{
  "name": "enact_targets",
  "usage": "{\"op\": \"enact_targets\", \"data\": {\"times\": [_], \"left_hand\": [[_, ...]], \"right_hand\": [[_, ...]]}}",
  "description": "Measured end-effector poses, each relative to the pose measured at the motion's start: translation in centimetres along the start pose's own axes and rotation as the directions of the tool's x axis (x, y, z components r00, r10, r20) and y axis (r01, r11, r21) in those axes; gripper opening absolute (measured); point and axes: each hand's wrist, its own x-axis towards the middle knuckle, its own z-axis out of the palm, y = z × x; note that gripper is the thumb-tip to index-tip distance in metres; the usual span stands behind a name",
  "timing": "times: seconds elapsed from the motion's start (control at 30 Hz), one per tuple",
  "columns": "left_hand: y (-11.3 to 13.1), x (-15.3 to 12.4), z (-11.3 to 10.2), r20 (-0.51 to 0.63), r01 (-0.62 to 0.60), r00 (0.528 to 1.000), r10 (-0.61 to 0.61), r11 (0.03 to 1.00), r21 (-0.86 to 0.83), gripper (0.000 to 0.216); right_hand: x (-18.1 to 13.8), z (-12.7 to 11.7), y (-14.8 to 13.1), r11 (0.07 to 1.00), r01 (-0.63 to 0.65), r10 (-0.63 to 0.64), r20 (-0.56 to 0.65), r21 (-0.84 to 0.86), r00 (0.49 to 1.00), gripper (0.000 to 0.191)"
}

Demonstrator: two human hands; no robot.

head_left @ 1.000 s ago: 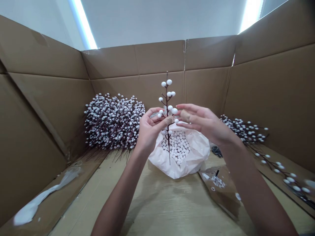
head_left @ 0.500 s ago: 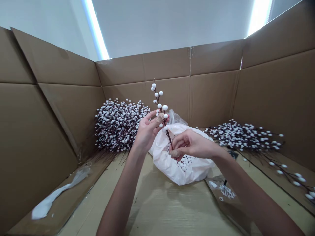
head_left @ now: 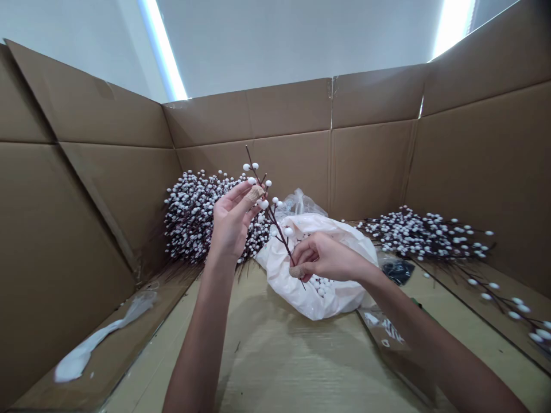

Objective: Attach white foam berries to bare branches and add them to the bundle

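Right hand (head_left: 321, 259) pinches berry sprig (head_left: 276, 223) low | left hand (head_left: 232, 221) pinches top | axis slants up-left (tip highest)

Two hands (head_left: 232, 221) (head_left: 327, 258), one berry sprig (head_left: 263, 203), two sprig heaps (head_left: 193, 212) (head_left: 422, 235), one bead bag (head_left: 340, 298).

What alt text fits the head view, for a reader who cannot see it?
Two bare hands hold a dark berry twig with white beads: the left hand pinches near its top, the right hand its lower stem. Below lies an open white bag; similar twig piles flank it.
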Motion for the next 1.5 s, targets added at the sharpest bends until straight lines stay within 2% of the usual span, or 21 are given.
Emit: {"op": "enact_targets", "data": {"times": [0.13,0.37,0.53,0.67,0.77,0.87,0.97,1.1,1.23,1.37,1.43,1.5], "left_hand": [[-0.5,0.0,0.4,-0.114,-0.050,0.992,0.050,0.999,0.005,0.021],[-1.0,0.3,0.5,-0.168,-0.083,0.982,0.088,0.996,0.039,0.020],[-1.4,0.3,0.5,-0.103,-0.080,0.991,0.084,0.996,0.049,0.018],[-1.3,0.0,0.8,-0.029,-0.030,0.999,0.031,0.999,0.031,0.017],[-1.2,-0.4,1.3,0.018,0.022,1.000,-0.023,0.999,0.025,0.020],[-1.1,-1.0,1.9,0.052,0.078,0.996,-0.079,0.997,0.028,0.022],[-1.1,-1.7,2.6,0.079,0.121,0.989,-0.122,0.992,0.025,0.023],[-1.3,-2.2,3.2,0.103,0.145,0.983,-0.149,0.988,0.051,0.024],[-1.5,-2.4,3.3,0.119,0.172,0.977,-0.178,0.983,0.061,0.026],[-1.7,-2.5,3.5,0.125,0.183,0.974,-0.189,0.981,0.058,0.025],[-1.7,-2.5,3.6,0.125,0.185,0.974,-0.190,0.981,0.051,0.025],[-1.8,-2.6,3.8,0.130,0.188,0.973,-0.193,0.981,0.049,0.023]], "right_hand": [[0.3,0.6,0.4,0.997,0.013,-0.013,0.000,-0.079,1.000,0.017],[0.3,0.9,0.4,0.987,0.011,-0.007,0.025,-0.158,1.000,0.013],[-0.9,-1.8,-0.6,0.985,-0.020,0.044,0.136,-0.171,0.990,0.032],[-1.2,-4.7,0.0,0.982,-0.052,0.053,0.000,-0.180,0.999,0.036],[0.0,-5.2,2.1,0.913,-0.128,0.108,-0.073,-0.388,0.992,0.022],[1.9,-4.3,4.7,0.740,-0.257,0.264,-0.082,-0.621,0.961,0.011],[3.2,-2.8,6.8,0.654,-0.312,0.373,-0.065,-0.689,0.926,0.012],[3.7,-0.9,7.7,0.623,-0.328,0.422,-0.047,-0.710,0.905,0.011],[3.9,-0.6,7.7,0.647,-0.289,0.356,-0.056,-0.705,0.933,0.010],[3.8,-2.4,7.4,0.713,-0.249,0.308,-0.026,-0.656,0.951,0.008],[3.2,-3.8,6.7,0.791,-0.210,0.265,0.013,-0.575,0.964,0.012],[2.3,-5.1,5.6,0.922,-0.133,0.164,0.057,-0.363,0.985,0.022]]}}
